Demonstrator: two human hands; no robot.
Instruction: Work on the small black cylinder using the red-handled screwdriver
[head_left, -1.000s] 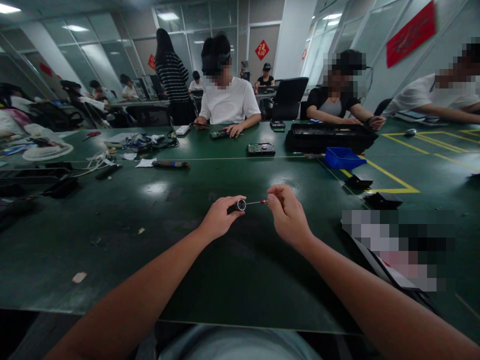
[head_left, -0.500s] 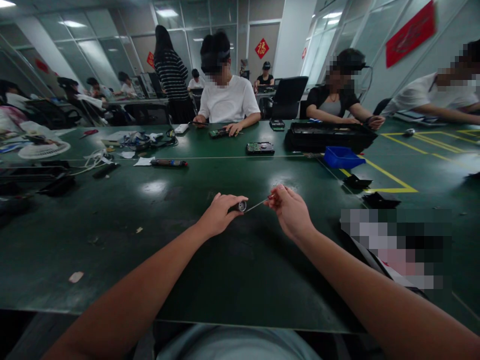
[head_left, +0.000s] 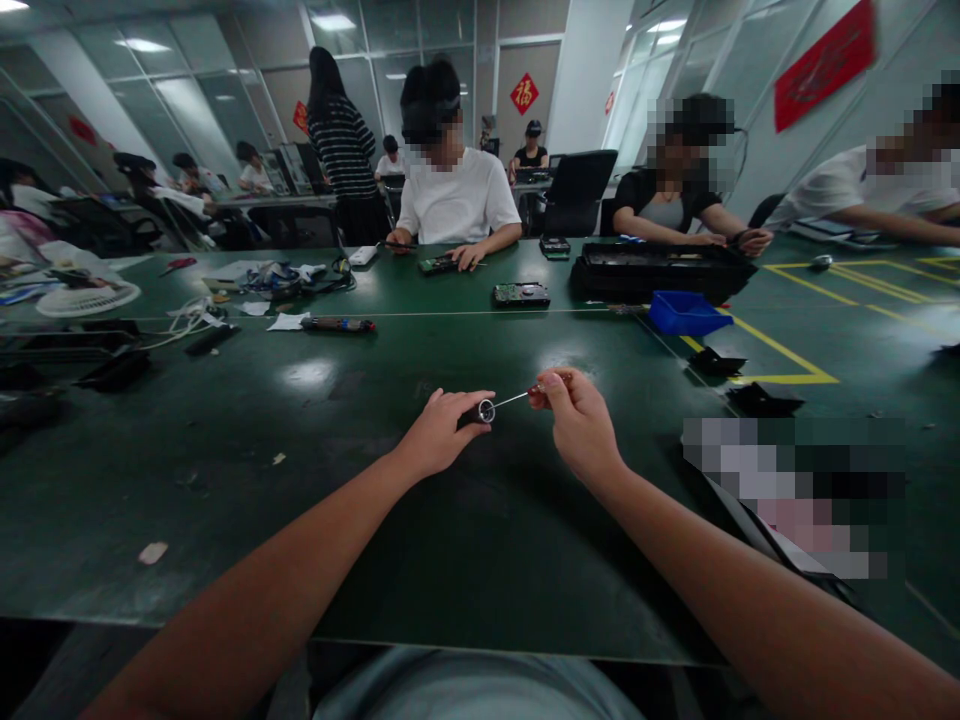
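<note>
Left hand (head_left: 439, 435) (nine o'clock) is clasping tube (head_left: 487, 411); right hand (head_left: 585, 428) (three) is pinching screwdriver (head_left: 533, 394), seemingly probing inside, needing steady aim.

A small dark cylinder (head_left: 477, 412) with a pale, ring-like rim sits in the left grip (head_left: 436, 436), over the near side of the counter (head_left: 480, 560), its open end turned right and nearward, its inner details too small to make out. To its right, a slim screwdriver (head_left: 511, 399) with a reddish handle and a straight, shiny metal shaft slants down leftward from the right grip (head_left: 583, 425), its tip at the rim; whether they touch is unclear.
</note>
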